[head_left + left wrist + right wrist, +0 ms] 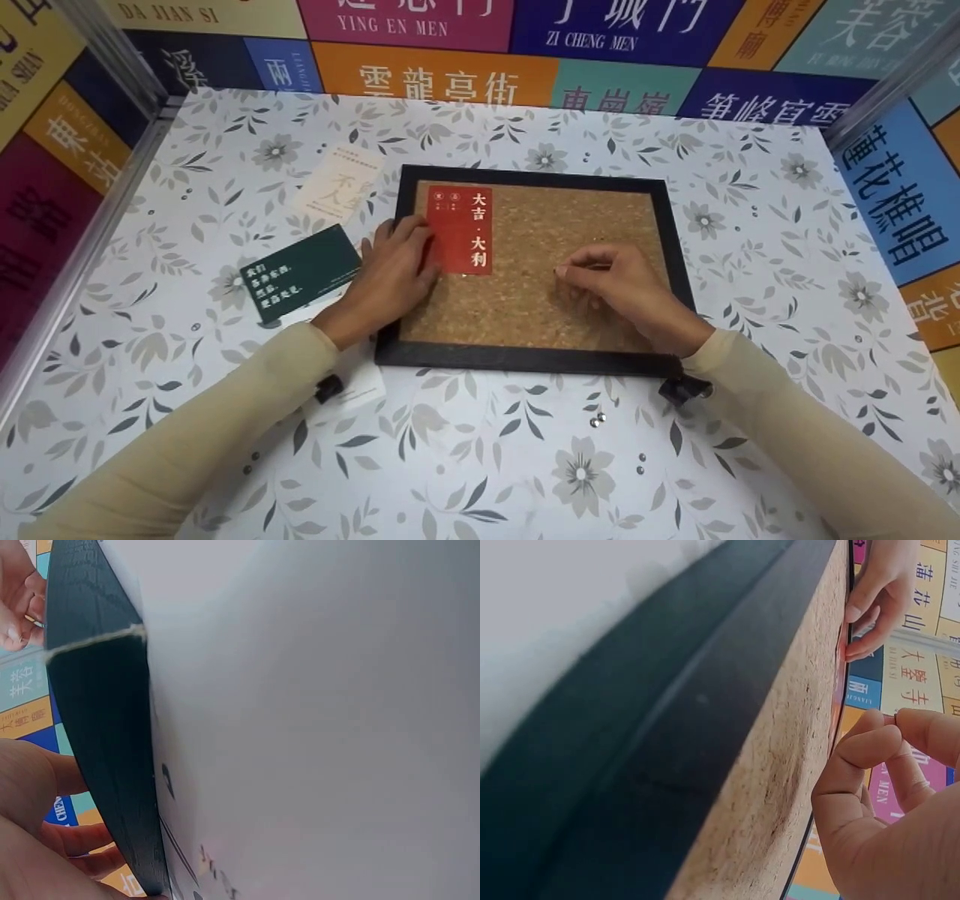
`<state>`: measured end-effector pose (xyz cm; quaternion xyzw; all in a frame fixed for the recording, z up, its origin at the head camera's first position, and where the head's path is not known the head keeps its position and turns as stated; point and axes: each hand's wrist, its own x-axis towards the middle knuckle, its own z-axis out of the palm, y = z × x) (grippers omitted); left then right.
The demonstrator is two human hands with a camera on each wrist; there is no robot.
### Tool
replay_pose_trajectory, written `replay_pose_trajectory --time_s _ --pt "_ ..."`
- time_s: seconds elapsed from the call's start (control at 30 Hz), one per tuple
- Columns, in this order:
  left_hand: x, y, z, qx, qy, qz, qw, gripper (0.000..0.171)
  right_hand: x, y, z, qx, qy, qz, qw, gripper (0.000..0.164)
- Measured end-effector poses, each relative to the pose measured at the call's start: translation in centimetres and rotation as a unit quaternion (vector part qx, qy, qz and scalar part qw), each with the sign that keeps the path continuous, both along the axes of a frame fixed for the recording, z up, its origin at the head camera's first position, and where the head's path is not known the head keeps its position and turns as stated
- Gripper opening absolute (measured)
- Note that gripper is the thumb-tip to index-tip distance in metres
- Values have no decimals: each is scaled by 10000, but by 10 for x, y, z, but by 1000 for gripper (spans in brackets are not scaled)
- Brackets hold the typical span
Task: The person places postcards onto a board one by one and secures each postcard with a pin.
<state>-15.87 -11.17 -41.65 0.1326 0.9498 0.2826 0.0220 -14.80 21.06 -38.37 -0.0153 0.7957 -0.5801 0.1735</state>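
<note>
A red card [459, 232] with white characters lies at the upper left of a cork board [517, 307] in a black frame [525, 360]. My left hand [397, 262] rests on the card's left edge and the frame's left side, its fingers bent loosely. Over the right half of the cork, my right hand [619, 281] pinches a tiny thumbtack between thumb and index finger; it is mostly hidden by the fingertips. From the right wrist view, the right hand [885, 802] is raised off the cork, with the left hand [885, 596] beyond at the card.
A dark green card [304, 274] and a pale cream card [337, 184] lie left of the frame. Part of a white card [360, 386] shows under the left forearm. Small silver thumbtacks [598, 421] sit in front of the frame on the floral tabletop [480, 465].
</note>
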Motion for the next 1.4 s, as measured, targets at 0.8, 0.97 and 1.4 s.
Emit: replay_pose_trajectory --time_s 0.8,0.97,1.4 --pt "1 0 -5 71 230 -9 9997 49 -17 -9 1 219 -393 -187 9988 25" --pt "0 0 -5 68 219 9 9997 49 -20 -12 4 422 -307 -146 9985 25" --pt "0 1 0 7 78 14 10000 48 -27 -15 -3 -12 -240 -116 9996 17"
